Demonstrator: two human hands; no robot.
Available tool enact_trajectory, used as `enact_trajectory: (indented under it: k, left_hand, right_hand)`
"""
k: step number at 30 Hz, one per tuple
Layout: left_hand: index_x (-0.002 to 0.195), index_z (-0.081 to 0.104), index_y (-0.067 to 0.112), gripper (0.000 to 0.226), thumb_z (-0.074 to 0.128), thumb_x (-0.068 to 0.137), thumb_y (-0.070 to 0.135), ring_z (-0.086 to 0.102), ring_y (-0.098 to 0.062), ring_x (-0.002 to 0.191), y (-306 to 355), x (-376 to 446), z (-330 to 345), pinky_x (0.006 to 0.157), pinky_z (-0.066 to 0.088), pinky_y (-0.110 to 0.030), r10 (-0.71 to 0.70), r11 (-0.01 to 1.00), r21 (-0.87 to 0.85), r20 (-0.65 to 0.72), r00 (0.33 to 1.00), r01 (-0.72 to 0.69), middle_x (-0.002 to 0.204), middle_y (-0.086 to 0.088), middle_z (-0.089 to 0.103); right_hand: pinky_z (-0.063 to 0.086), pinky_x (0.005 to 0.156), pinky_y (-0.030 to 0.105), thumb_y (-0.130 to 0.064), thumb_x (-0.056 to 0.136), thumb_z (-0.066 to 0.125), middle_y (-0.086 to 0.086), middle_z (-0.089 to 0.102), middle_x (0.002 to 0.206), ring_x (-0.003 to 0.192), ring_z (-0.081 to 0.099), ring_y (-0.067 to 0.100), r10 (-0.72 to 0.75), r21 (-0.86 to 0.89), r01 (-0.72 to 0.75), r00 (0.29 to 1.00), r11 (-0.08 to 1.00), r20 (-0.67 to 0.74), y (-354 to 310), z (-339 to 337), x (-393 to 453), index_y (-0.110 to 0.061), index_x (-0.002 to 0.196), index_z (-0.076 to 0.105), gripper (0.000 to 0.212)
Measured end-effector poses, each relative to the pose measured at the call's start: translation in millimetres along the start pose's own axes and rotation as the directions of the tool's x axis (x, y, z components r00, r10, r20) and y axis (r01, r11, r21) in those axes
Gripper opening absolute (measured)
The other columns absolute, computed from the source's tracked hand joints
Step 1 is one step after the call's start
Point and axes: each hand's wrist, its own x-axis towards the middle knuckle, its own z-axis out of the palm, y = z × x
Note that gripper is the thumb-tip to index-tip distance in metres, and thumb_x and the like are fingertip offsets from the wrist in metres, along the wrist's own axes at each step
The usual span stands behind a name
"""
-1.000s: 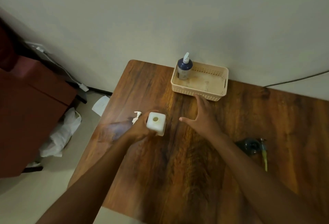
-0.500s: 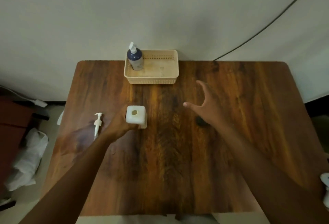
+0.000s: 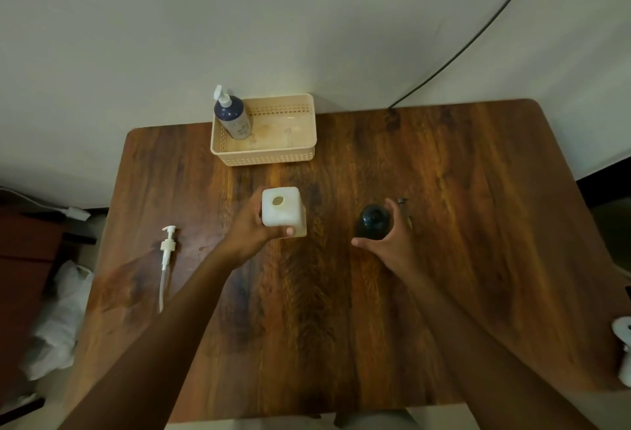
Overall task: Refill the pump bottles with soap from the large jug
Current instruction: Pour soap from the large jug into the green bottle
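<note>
**Two bottles in hand on the wooden table**

At the centre of the frame we grip a white square bottle (image 3: 282, 211) with our left hand (image 3: 253, 232), thumb curled across its near face; its flat top shows a small round opening, its plastic matt and translucent. To its right, our right hand (image 3: 389, 241) curls round a dark, rounded, glossy bottle (image 3: 373, 221) standing on the wood-grained table (image 3: 444, 259). A white pump head (image 3: 168, 248) with its long clear tube lies at centre left. Toward the upper centre, a beige perforated plastic basket (image 3: 273, 155) holds an upright dark blue pump bottle (image 3: 233, 118) in its left corner.
</note>
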Motion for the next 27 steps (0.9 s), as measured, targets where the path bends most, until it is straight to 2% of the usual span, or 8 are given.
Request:
enact_trajectory:
  k: [4, 7, 10, 14, 18, 21, 24, 27]
  left_hand:
    - [0.142, 0.046, 0.014, 0.075, 0.084, 0.078, 0.009, 0.063, -0.022, 0.126, 2.5, -1.8, 6.4, 0.092, 0.062, -0.039, -0.023, 0.999, -0.049, 0.002, 1.000, 0.023, 0.136, -0.006, 0.062]
    - [0.145, 0.043, 0.018, 0.082, 0.085, 0.075, 0.024, 0.063, -0.017, 0.126, 7.3, -4.3, 9.0, 0.093, 0.061, -0.037, -0.024, 0.997, -0.070, -0.004, 1.000, 0.024, 0.136, 0.001, 0.061]
    - [0.147, 0.041, 0.021, 0.083, 0.083, 0.076, 0.030, 0.061, -0.017, 0.129, 13.3, -5.6, 10.0, 0.095, 0.060, -0.040, -0.011, 0.997, -0.081, -0.012, 1.000, 0.010, 0.140, 0.001, 0.059]
    - [0.151, 0.038, 0.019, 0.090, 0.084, 0.075, 0.031, 0.060, -0.021, 0.132, 26.6, -6.3, 6.4, 0.096, 0.060, -0.038, -0.001, 0.993, -0.119, -0.034, 0.999, -0.003, 0.146, -0.005, 0.057]
    - [0.153, 0.036, 0.025, 0.096, 0.082, 0.071, 0.042, 0.058, -0.019, 0.133, 55.7, -9.7, 1.2, 0.098, 0.058, -0.039, 0.057, 0.989, -0.133, -0.054, 0.997, -0.064, 0.148, -0.003, 0.055]
    - [0.153, 0.037, 0.029, 0.090, 0.080, 0.075, 0.043, 0.059, -0.016, 0.131, 83.7, -13.5, -5.0, 0.096, 0.060, -0.037, 0.123, 0.985, -0.111, -0.075, 0.990, -0.130, 0.145, 0.001, 0.056]
    - [0.153, 0.038, 0.033, 0.083, 0.076, 0.081, 0.046, 0.059, -0.018, 0.131, 110.9, -17.6, -14.7, 0.102, 0.057, -0.050, 0.182, 0.982, -0.040, -0.096, 0.978, -0.187, 0.142, 0.004, 0.059]
    - [0.152, 0.040, 0.036, 0.077, 0.074, 0.084, 0.047, 0.060, -0.020, 0.130, 139.6, -19.0, -23.6, 0.101, 0.058, -0.049, 0.252, 0.968, 0.008, -0.089, 0.964, -0.252, 0.139, 0.004, 0.061]
  right_hand:
    - [0.044, 0.106, 0.041, -0.043, 0.057, 0.094, -0.006, 0.049, 0.145, 0.132, 0.046, 0.018, -0.015, 0.039, 0.018, 0.997, 0.999, -0.079, 3.5, 10.5, 3.3, -0.034, 0.142, 0.038, 0.103]
    - [0.049, 0.102, 0.041, -0.034, 0.062, 0.093, -0.008, 0.057, 0.133, 0.124, 0.052, 0.016, -0.043, 0.068, 0.053, 0.989, 0.996, -0.142, 1.1, 14.8, 5.7, -0.030, 0.133, 0.049, 0.083]
    - [0.050, 0.100, 0.037, -0.033, 0.067, 0.091, -0.006, 0.060, 0.131, 0.122, 0.055, 0.016, -0.062, 0.069, 0.074, 0.986, 0.995, -0.156, -2.3, 14.8, 8.1, -0.027, 0.131, 0.053, 0.075]
    - [0.049, 0.098, 0.030, -0.042, 0.068, 0.088, -0.007, 0.058, 0.135, 0.122, 0.053, 0.012, -0.083, 0.085, 0.096, 0.986, 0.992, -0.145, -16.0, 9.5, 11.6, -0.027, 0.139, 0.050, 0.081]
    - [0.039, 0.082, 0.010, -0.052, 0.066, 0.085, -0.035, 0.049, 0.122, 0.107, 0.051, -0.011, -0.136, 0.162, 0.153, 0.985, 0.975, -0.111, -54.8, -4.7, 11.5, -0.048, 0.131, 0.046, 0.076]
    - [0.041, 0.073, 0.006, -0.055, 0.061, 0.085, -0.046, 0.050, 0.111, 0.102, 0.049, -0.023, -0.201, 0.191, 0.216, 0.975, 0.957, -0.098, -95.7, -20.8, 9.3, -0.070, 0.116, 0.042, 0.071]
    - [0.042, 0.075, 0.012, -0.060, 0.058, 0.084, -0.035, 0.052, 0.117, 0.104, 0.052, -0.009, -0.270, 0.213, 0.283, 0.959, 0.935, -0.088, -133.9, -37.6, 5.7, -0.072, 0.112, 0.042, 0.069]
    - [0.046, 0.077, 0.021, -0.062, 0.058, 0.083, -0.024, 0.054, 0.121, 0.106, 0.054, -0.001, -0.327, 0.250, 0.334, 0.942, 0.909, -0.072, -167.4, -56.2, 3.7, -0.067, 0.114, 0.044, 0.068]
